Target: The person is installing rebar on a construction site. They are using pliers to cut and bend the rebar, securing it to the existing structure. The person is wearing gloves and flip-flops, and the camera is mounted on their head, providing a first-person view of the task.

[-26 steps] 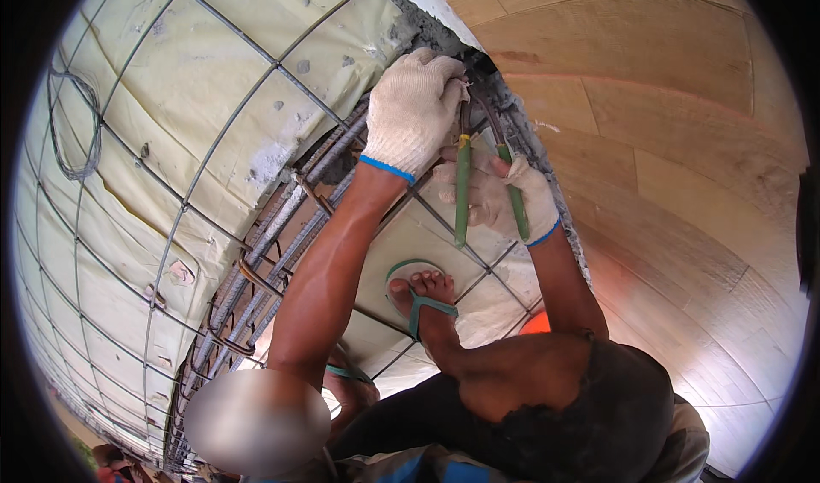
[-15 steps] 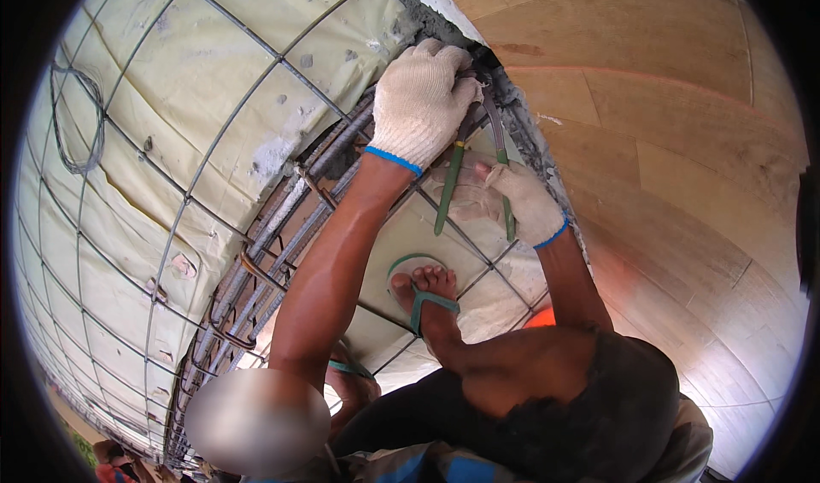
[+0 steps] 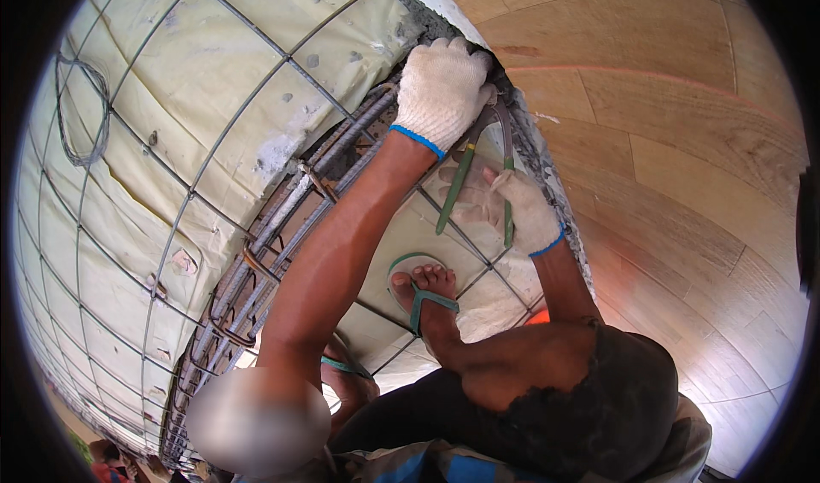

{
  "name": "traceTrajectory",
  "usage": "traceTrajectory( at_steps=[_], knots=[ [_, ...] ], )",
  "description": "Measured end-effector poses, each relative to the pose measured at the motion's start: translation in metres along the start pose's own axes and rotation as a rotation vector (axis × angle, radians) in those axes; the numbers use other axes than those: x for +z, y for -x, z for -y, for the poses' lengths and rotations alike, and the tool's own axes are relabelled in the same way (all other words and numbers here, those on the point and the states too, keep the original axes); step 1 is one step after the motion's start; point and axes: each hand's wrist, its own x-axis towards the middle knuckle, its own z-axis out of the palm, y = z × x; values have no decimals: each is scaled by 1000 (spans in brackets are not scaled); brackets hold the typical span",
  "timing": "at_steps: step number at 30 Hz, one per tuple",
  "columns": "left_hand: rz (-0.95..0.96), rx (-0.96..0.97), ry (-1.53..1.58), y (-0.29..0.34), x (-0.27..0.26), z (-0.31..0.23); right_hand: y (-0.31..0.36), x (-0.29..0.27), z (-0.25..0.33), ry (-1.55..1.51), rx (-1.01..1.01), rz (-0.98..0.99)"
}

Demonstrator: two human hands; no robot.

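My left hand, in a white knit glove with a blue cuff, reaches to the far corner of a steel rebar cage. Its fingers curl down into a dark gap beside the rough concrete edge, and what they grip is hidden. Close by its thumb are the jaws of green-handled pincers, which are partly covered. My right hand, gloved the same way, closes around the right handle of the pincers. The two handles are spread apart, and the left one hangs free of the fingers.
Wire mesh lies over pale sheeting on the left. A loop of thin wire rests on it. Wood-look planks cover the right side. A foot in a green-strapped sandal stands on the mesh. Another person is at lower left.
My left hand has shifted slightly right, still at the corner. The pincers have moved a little to the right, and my right hand is slightly lower.
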Motion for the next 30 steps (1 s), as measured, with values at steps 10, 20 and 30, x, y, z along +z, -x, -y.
traceTrajectory(
  at_steps=[10, 20, 30],
  knots=[
    [-50, -35, 121, 5, -1, 8, -5, -13, 13, 49, 48, 27],
    [-60, -115, 249, 7, -6, 8, -13, -20, 14, 10, 115, 48],
    [-127, -127, 259, 9, -4, 9, -13, -3, 28, -67, 77, 150]
  ],
)
